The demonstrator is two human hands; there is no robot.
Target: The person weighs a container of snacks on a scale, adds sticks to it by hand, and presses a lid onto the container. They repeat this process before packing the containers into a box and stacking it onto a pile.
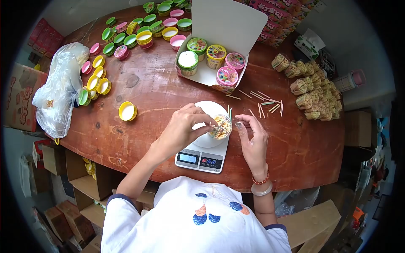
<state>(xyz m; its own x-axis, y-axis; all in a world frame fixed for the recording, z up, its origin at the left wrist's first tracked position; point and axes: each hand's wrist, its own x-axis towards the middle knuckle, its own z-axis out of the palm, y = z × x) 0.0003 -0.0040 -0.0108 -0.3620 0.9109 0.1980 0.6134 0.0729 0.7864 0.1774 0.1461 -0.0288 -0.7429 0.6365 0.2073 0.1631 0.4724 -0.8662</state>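
A clear cup of biscuit sticks [222, 128] stands on the round white plate of a kitchen scale [204, 163], its upper end facing me. My left hand [185, 126] is closed, thumb and index finger pinched at the cup's left rim. On the cup's other side, my right hand [253, 141] holds nothing, its thumb and fingers apart and curved close to the cup. A couple of thin green sticks [230, 114] show just behind the cup. The scale's lit display is too small to read.
Loose sticks [274, 105] lie right of an open white box [211, 76] holding several lidded cups. Bundled stick cups [312, 90] cluster at the right. Coloured lids [143, 37] spread at the back left; one yellow lid [128, 111] lies nearer. A plastic bag [59, 92] rests at the left edge.
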